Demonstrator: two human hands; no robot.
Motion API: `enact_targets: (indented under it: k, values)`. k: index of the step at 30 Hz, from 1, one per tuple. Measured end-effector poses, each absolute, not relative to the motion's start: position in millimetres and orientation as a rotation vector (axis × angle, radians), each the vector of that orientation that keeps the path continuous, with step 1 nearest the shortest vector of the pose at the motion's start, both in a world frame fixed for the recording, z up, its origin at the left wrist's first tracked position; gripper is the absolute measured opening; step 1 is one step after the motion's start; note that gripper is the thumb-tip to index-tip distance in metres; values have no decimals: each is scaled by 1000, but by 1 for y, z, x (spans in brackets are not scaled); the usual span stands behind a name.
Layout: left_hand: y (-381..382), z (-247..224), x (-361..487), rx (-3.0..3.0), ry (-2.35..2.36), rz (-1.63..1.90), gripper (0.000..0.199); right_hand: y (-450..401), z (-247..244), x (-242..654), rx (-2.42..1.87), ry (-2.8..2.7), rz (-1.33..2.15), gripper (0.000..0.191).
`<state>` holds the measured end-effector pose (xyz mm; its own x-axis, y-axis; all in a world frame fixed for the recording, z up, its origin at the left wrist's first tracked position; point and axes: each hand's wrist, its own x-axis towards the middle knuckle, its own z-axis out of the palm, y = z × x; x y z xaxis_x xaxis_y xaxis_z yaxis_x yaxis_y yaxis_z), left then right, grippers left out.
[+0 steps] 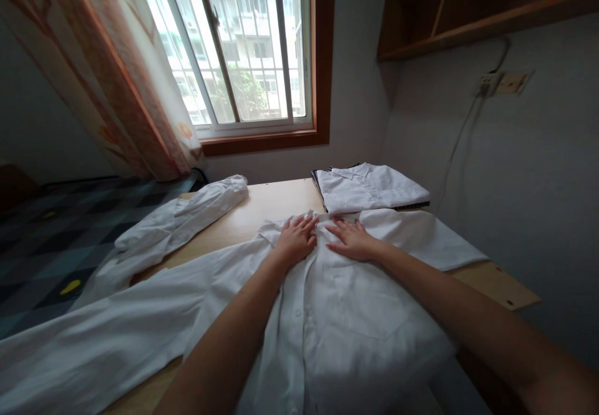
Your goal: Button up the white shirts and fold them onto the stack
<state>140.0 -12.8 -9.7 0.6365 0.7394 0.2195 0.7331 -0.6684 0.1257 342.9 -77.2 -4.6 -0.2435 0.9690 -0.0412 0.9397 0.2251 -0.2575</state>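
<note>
A white button-up shirt [355, 302] lies front side up across the wooden table, its collar end away from me. One sleeve [140, 315] stretches out to the left past the table, the other [421, 234] to the right. My left hand [298, 238] rests flat on the cloth just left of the button strip, fingers spread. Right of the strip, near the collar, my right hand [353, 239] also lies flat with its fingers apart. The shirt's lower end runs toward me and drops out of view at the bottom.
Folded white shirts [374, 185] with something dark beneath sit at the table's back right. Another white garment [182, 215] is bunched at the left, between the table [276, 196] and a checked bed [51, 246]. A cord [456, 146] hangs from the wall socket.
</note>
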Motion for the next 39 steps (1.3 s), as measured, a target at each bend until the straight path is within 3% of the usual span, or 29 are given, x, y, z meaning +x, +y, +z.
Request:
enact_targets:
  k: [12, 16, 19, 25, 29, 34, 39]
  values:
    - [-20, -15, 94, 2821, 1132, 442, 47, -79, -14, 353, -1748, -2336, 169, 69]
    - [-20, -15, 92, 2790, 1145, 482, 44, -88, -7, 350, -1493, -2310, -80, 43]
    - [-19, -12, 94, 2748, 1145, 483, 48, -101, 0, 339, -1307, -2364, 6, 33]
    - [-24, -5, 90, 2657, 1116, 644, 55, -124, 0, 309, -1407, -2534, 269, 55]
    - [-31, 2, 87, 2677, 971, 679, 53, -127, 0, 307, -1404, -2597, 326, 61]
    - [-30, 2, 90, 2784, 921, 671, 32, -129, 0, 314, -1264, -2648, 288, 56]
    - [-25, 3, 90, 2864, 987, 653, 31, -133, -8, 317, -1125, -2530, 263, 45]
